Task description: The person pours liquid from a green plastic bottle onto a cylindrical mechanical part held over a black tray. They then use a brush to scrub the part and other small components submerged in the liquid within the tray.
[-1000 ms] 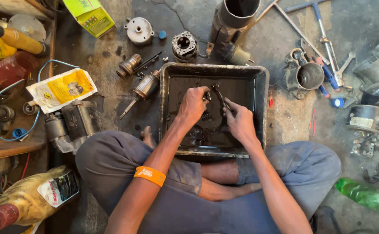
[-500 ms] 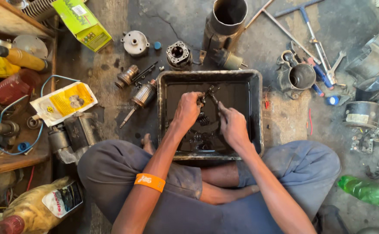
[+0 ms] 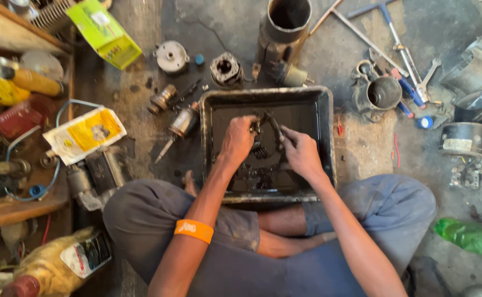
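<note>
At the near edge of the view, the person sits cross-legged on the stained floor (image 3: 362,148), an orange wristband (image 3: 194,230) on the left forearm. Both arms reach forward into a black rectangular tray (image 3: 323,132) set just beyond the knees.

The left hand (image 3: 237,144) is curled shut on a small dark metal part (image 3: 258,144), which sits at the middle of the tray above the oily bottom. The right hand (image 3: 301,151) is pinched on a slender dark tool (image 3: 274,125); its long axis runs from the right fingers up and leftward, its tip meeting the part just beside the left fingertips. The part lies directly between the two hands, nearer the left; the exact grip on it is hidden by fingers and grime.

Left of the tray lie a small cylindrical motor piece (image 3: 184,121) and a yellow-and-white packet (image 3: 84,134), and nearer the person a yellowish plastic bottle (image 3: 53,265). Beyond the tray's far rim stand a large metal cylinder (image 3: 282,27) and a finned round component (image 3: 225,69). A green box (image 3: 104,33) rests at the far left. To the right are a metal cup-shaped housing (image 3: 383,92), a long T-handled wrench (image 3: 398,41), and, near the right knee, a green bottle (image 3: 470,236).
</note>
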